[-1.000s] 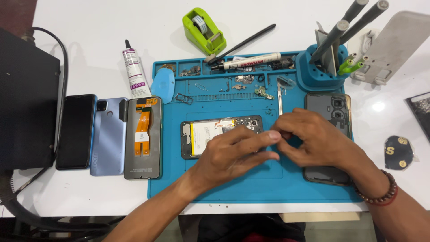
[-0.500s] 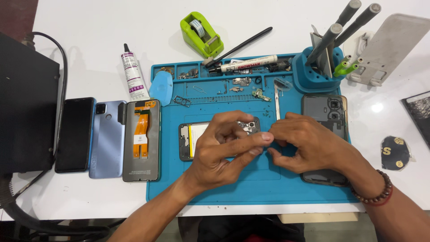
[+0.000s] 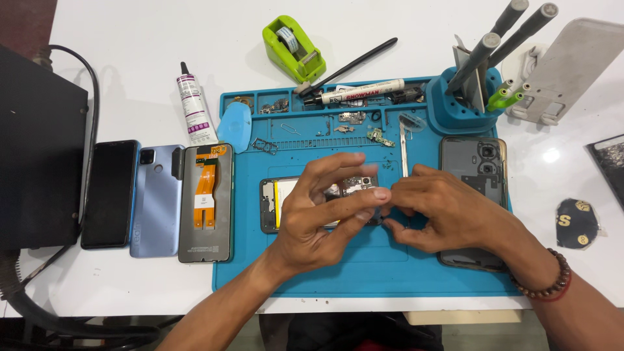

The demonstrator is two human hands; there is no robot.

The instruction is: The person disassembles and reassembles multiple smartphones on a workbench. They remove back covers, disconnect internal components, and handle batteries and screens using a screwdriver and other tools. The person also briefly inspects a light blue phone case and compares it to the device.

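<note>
An opened phone [image 3: 278,205] lies flat in the middle of the blue work mat [image 3: 364,273], its battery and board showing. My left hand [image 3: 318,221] hovers over it with fingers spread, thumb and a fingertip pinched near the phone's right end. My right hand [image 3: 448,218] comes in from the right, and its fingertips meet the left hand's there. Whether a small part sits between the fingertips is too small to tell. A dark grey back cover [image 3: 471,166] lies on the mat, partly under my right hand.
Left of the mat lie a black phone [image 3: 109,194], a blue phone [image 3: 156,198] and a grey open phone with an orange flex cable [image 3: 207,203]. A glue tube [image 3: 194,107], green tape dispenser [image 3: 292,45], white marker [image 3: 361,93], metal pry tool [image 3: 403,146] and blue tool holder [image 3: 465,107] stand further back.
My left hand has lifted off the phone and spread its fingers, with the pinching fingertips drawn right toward my right hand. The right hand has barely moved.
</note>
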